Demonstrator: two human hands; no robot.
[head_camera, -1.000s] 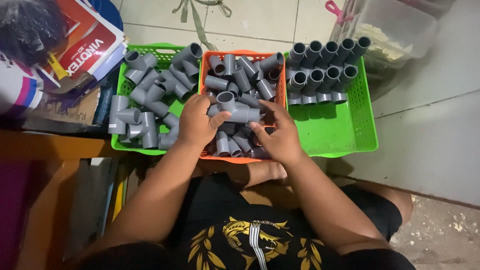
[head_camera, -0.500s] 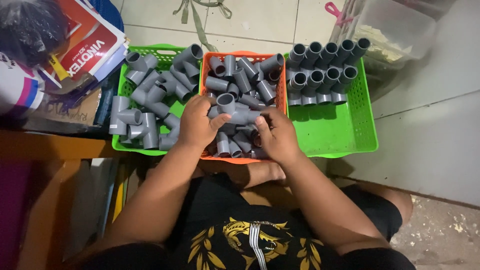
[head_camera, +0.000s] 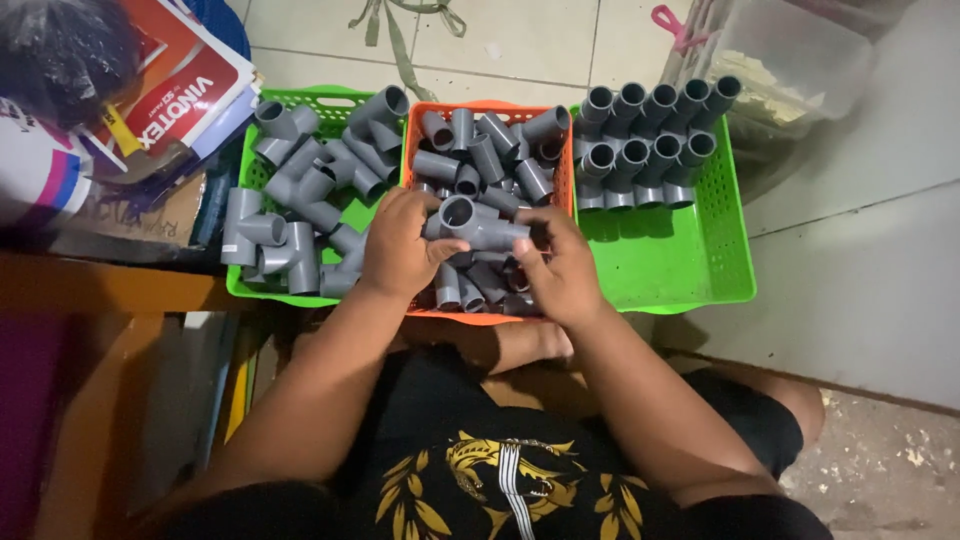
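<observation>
Over the orange basket (head_camera: 563, 190), which is full of short grey pipe pieces, both hands hold one grey tee fitting with a pipe stub (head_camera: 478, 226). My left hand (head_camera: 400, 246) grips its left end, with the open socket facing up. My right hand (head_camera: 556, 262) pinches the stub at its right end. The left green basket (head_camera: 240, 285) holds several loose grey tee fittings (head_camera: 300, 190). In the right green basket (head_camera: 700, 260), assembled grey fittings (head_camera: 645, 140) stand in two neat rows at the far side.
Printed bags and papers (head_camera: 150, 90) are piled at the far left on a brown surface. A clear plastic tub (head_camera: 800, 60) stands at the far right on the tiled floor. My legs are folded below the baskets.
Both hands have drawn slightly toward me and closer together on the tee fitting, which now sits higher above the pile in the orange basket.
</observation>
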